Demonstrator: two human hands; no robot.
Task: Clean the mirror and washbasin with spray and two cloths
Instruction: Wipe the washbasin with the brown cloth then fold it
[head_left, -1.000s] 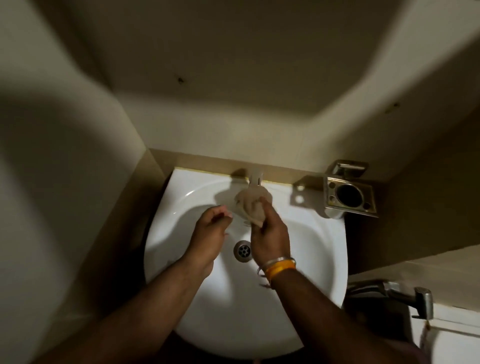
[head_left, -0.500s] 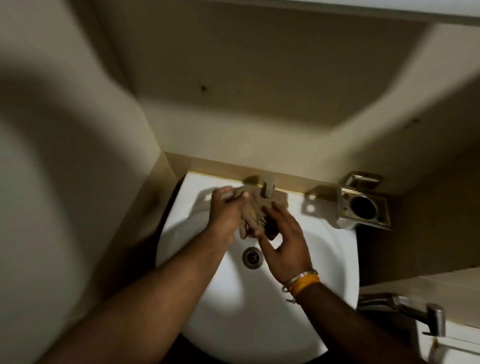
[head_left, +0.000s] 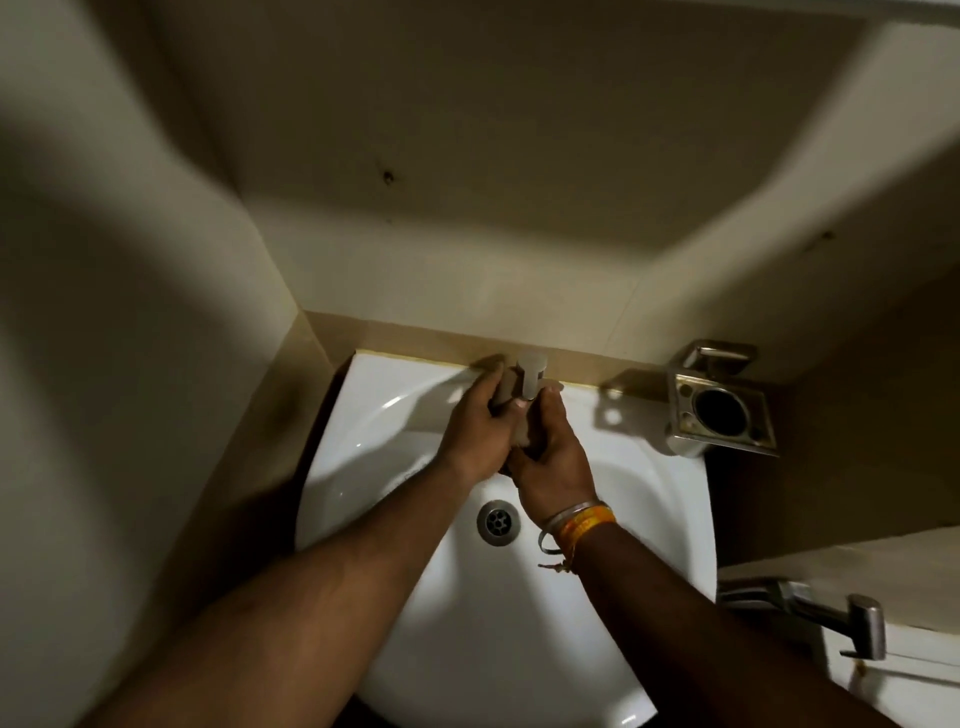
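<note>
A white washbasin (head_left: 639, 519) fills the lower middle, with a round metal drain (head_left: 498, 522). A pale tap (head_left: 530, 371) stands at its back rim. A beige cloth (head_left: 506, 387) is bunched right under the tap, mostly hidden between my hands. My left hand (head_left: 480, 431) and my right hand (head_left: 553, 462) are pressed together around it, both shut on the cloth. The right wrist carries a metal bangle and an orange band. No mirror, spray bottle or second cloth is in view.
A metal wall holder (head_left: 719, 410) with a round opening hangs to the right of the basin. A metal hand-spray nozzle (head_left: 826, 610) lies at the lower right above a white fixture. Beige walls close in at the left and back.
My hands have closed together around the cloth and moved up against the tap. One second ago only the right hand held the cloth, with the left hand apart.
</note>
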